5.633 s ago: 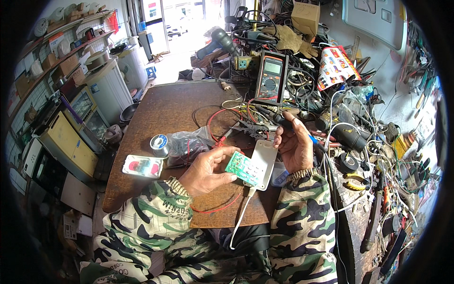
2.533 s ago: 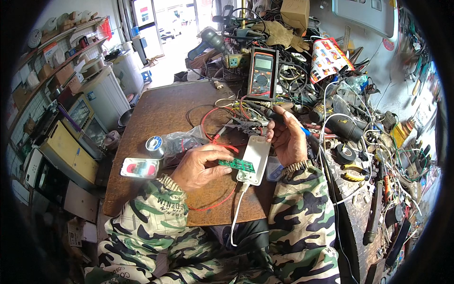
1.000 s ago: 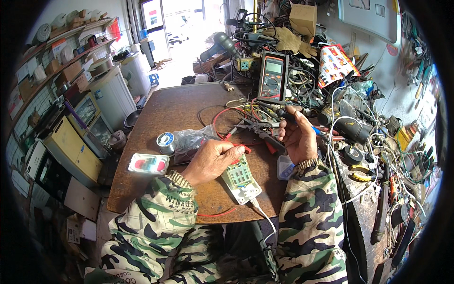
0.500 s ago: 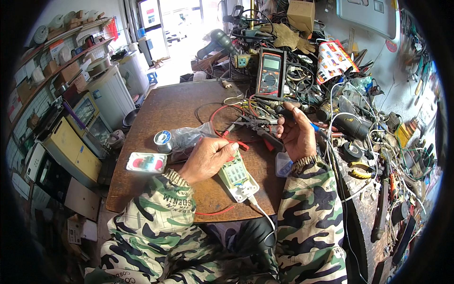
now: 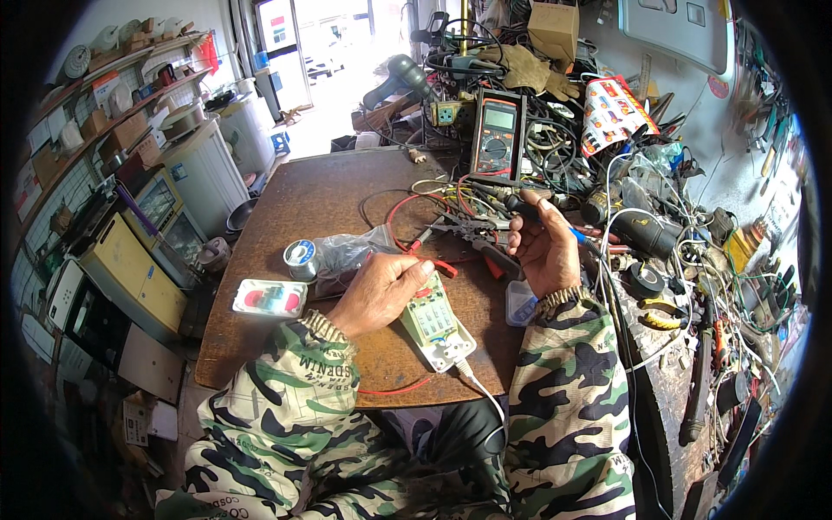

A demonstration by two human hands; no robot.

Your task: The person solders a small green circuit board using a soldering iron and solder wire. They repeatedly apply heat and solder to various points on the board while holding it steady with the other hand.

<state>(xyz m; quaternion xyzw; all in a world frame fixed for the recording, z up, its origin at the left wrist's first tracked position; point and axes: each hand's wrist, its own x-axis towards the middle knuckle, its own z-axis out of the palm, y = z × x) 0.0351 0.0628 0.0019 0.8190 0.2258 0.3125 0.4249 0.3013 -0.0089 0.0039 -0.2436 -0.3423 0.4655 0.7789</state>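
Observation:
My left hand point(image 5: 377, 295) is closed, thumb pressed on the fingers, at the upper end of a green circuit board point(image 5: 431, 319). The board lies in an open white plastic casing point(image 5: 451, 351), and a white cable point(image 5: 481, 390) runs from its near end toward my lap. Held pen-like in my right hand point(image 5: 550, 247) is a corded tool with a black-and-blue handle, looking like a soldering iron point(image 5: 524, 208). Its tip cannot be made out against the clutter. Pliers point(image 5: 468, 227) and a red clip point(image 5: 445, 268) lie between and beyond my hands.
A solder spool point(image 5: 300, 256), a clear plastic bag point(image 5: 351, 251) and a white tray point(image 5: 270, 297) are on the table's left. A multimeter point(image 5: 498, 130) stands at the back. Tangled cables and tools crowd the right, with black tape point(image 5: 646, 279) among them.

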